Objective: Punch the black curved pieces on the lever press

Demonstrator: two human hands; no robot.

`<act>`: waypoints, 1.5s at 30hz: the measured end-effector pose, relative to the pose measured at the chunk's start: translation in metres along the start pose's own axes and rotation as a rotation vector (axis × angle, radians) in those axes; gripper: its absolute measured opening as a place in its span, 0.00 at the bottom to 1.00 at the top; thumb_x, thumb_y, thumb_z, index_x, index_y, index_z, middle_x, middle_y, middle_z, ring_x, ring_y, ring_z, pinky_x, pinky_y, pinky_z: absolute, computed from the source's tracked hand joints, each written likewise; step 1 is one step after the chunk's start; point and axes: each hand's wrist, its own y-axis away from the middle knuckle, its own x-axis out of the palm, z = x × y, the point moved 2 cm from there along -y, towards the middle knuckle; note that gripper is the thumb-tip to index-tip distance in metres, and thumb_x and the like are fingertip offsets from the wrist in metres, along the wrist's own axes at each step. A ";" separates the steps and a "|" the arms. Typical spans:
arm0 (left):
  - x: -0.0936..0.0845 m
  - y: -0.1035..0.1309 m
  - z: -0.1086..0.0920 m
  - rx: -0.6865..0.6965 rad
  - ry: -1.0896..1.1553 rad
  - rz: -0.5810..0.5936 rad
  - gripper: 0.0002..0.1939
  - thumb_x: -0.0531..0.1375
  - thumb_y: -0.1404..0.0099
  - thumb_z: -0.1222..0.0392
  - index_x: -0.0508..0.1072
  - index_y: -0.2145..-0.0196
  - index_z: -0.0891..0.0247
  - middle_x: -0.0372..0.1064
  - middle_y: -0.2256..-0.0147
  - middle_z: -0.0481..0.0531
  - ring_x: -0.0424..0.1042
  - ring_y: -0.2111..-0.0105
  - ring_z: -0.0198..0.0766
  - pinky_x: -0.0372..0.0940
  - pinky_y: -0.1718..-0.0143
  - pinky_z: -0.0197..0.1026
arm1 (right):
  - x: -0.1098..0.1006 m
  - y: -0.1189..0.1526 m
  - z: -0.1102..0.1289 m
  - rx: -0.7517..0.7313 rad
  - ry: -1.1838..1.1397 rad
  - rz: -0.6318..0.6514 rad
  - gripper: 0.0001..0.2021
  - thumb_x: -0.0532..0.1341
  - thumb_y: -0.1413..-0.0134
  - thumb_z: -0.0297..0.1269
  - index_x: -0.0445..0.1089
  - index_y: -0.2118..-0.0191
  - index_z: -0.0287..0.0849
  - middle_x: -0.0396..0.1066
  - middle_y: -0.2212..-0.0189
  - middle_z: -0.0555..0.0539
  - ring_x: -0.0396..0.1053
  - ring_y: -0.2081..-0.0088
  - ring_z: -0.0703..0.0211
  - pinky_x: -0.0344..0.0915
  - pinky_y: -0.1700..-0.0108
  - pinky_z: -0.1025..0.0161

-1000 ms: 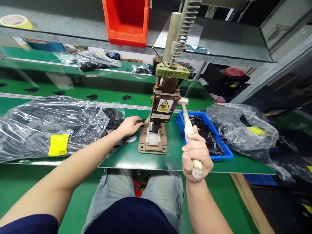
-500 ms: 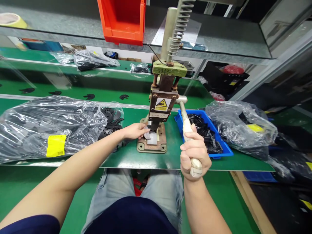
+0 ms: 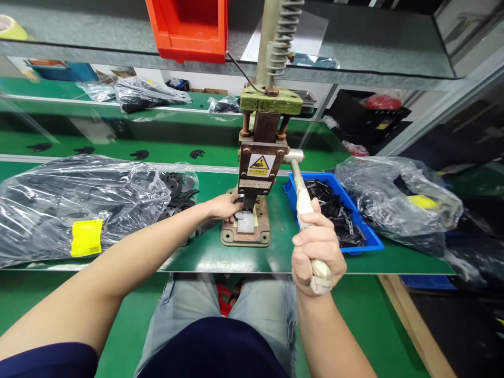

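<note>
A hand-operated lever press (image 3: 258, 163) with a hazard sticker stands in front of me. My left hand (image 3: 225, 207) pinches a curved black plastic piece (image 3: 239, 214) at the left side of the press base, right beside the lower end of the ram. The ram and my fingers partly hide the piece. A light metal plate (image 3: 246, 222) lies on the base just in front of it. On the right, my right hand (image 3: 318, 249) is wrapped round the tape-covered lever handle (image 3: 304, 203), which slants down toward me.
Left of the press, curved black pieces (image 3: 179, 186) spill from a clear plastic bag (image 3: 129, 194). A blue tray (image 3: 372, 245) of black parts stands right, beside another plastic bag (image 3: 401, 197). An orange bin (image 3: 192, 48) sits on the shelf above; several black pieces lie on the green strip behind.
My left hand has moved the curved piece slightly inward and away from me, closer under the ram. My right hand keeps its hold on the lever handle. The view has shifted a little.
</note>
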 end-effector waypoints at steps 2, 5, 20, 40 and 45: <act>0.003 0.000 -0.002 -0.066 0.068 0.012 0.25 0.66 0.33 0.41 0.72 0.49 0.61 0.69 0.81 0.45 0.72 0.83 0.38 0.64 0.82 0.34 | 0.001 0.001 0.000 0.004 -0.003 -0.008 0.08 0.66 0.40 0.39 0.69 0.71 0.50 0.69 0.73 0.52 0.75 0.51 0.47 0.60 0.30 0.19; 0.007 0.002 -0.005 -0.126 0.127 0.031 0.26 0.66 0.32 0.41 0.70 0.47 0.61 0.68 0.82 0.44 0.72 0.84 0.37 0.66 0.81 0.34 | 0.000 0.001 -0.001 -0.008 -0.011 -0.016 0.08 0.66 0.40 0.40 0.70 0.70 0.49 0.69 0.73 0.51 0.75 0.52 0.46 0.61 0.30 0.20; -0.109 0.021 0.031 0.229 -0.525 -0.470 0.08 0.61 0.32 0.54 0.74 0.61 0.61 0.75 0.61 0.56 0.77 0.59 0.46 0.72 0.53 0.47 | -0.002 -0.003 -0.002 -0.029 0.010 0.011 0.07 0.66 0.41 0.38 0.70 0.70 0.49 0.71 0.72 0.51 0.75 0.54 0.48 0.64 0.31 0.23; -0.078 0.012 0.049 0.196 -1.125 -0.041 0.17 0.54 0.26 0.57 0.77 0.47 0.63 0.79 0.53 0.64 0.79 0.53 0.51 0.69 0.53 0.45 | -0.001 -0.005 -0.001 -0.054 0.021 0.011 0.07 0.66 0.43 0.35 0.69 0.71 0.47 0.71 0.71 0.52 0.75 0.54 0.49 0.64 0.33 0.20; -0.072 0.017 0.037 0.212 -1.104 -0.061 0.15 0.58 0.30 0.62 0.78 0.48 0.62 0.76 0.52 0.63 0.80 0.58 0.49 0.69 0.57 0.44 | 0.000 -0.006 -0.003 -0.052 0.027 -0.003 0.08 0.66 0.44 0.36 0.69 0.72 0.47 0.71 0.72 0.52 0.75 0.56 0.50 0.63 0.33 0.20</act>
